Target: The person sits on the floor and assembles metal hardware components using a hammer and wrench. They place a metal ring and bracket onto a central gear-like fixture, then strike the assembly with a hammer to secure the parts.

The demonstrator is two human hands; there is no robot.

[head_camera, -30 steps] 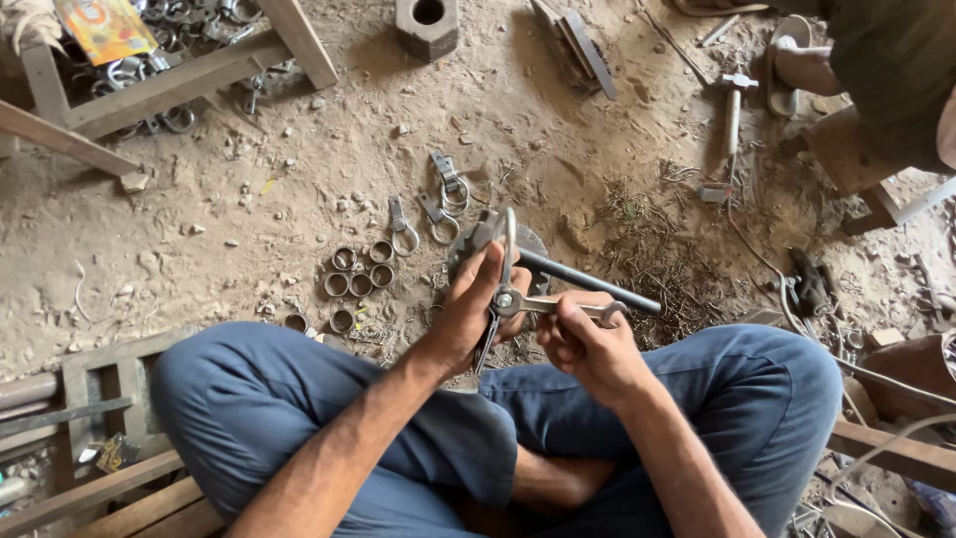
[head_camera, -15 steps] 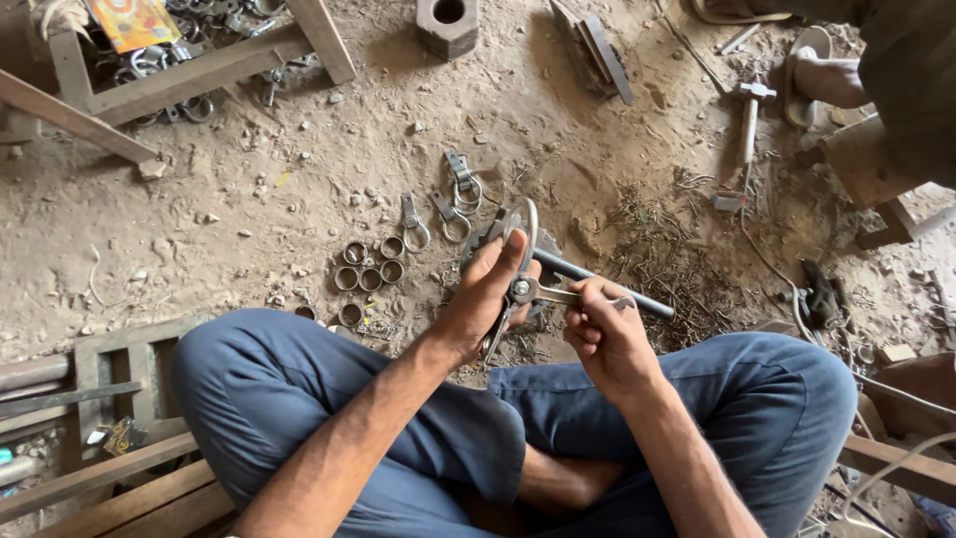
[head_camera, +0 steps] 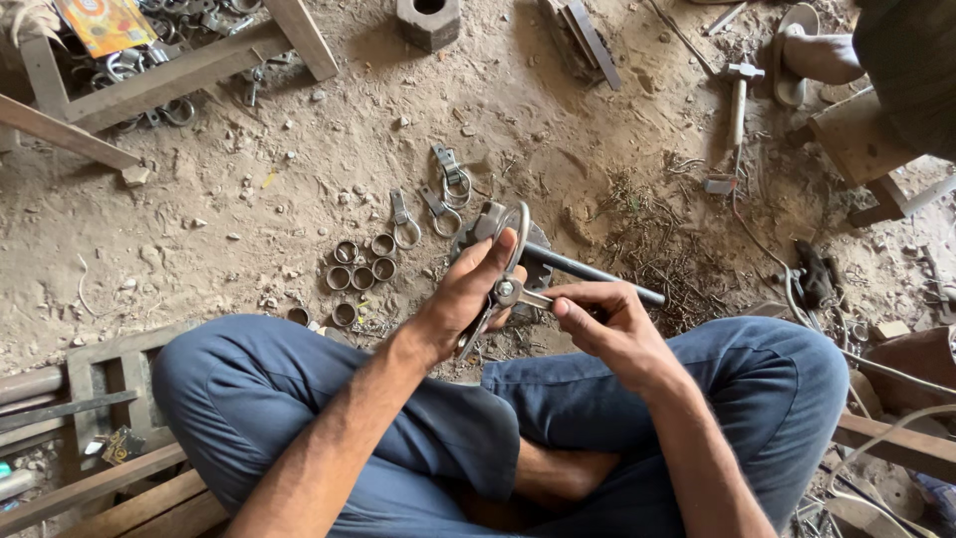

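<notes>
We sit cross-legged on the dirt floor and our left hand (head_camera: 466, 299) is clasped around a metal ring clamp (head_camera: 510, 249), thumb pressed up along its curved band, holding it above our lap. Our right hand (head_camera: 609, 329) pinches a slim wrench (head_camera: 538, 296) set on the bolt (head_camera: 505, 289) at the clamp's neck, so we judge the tightening step is in hand. The next turn calls for a firm left grip. Loose metal rings (head_camera: 360, 264) and finished clamps (head_camera: 428, 199) lie just ahead.
</notes>
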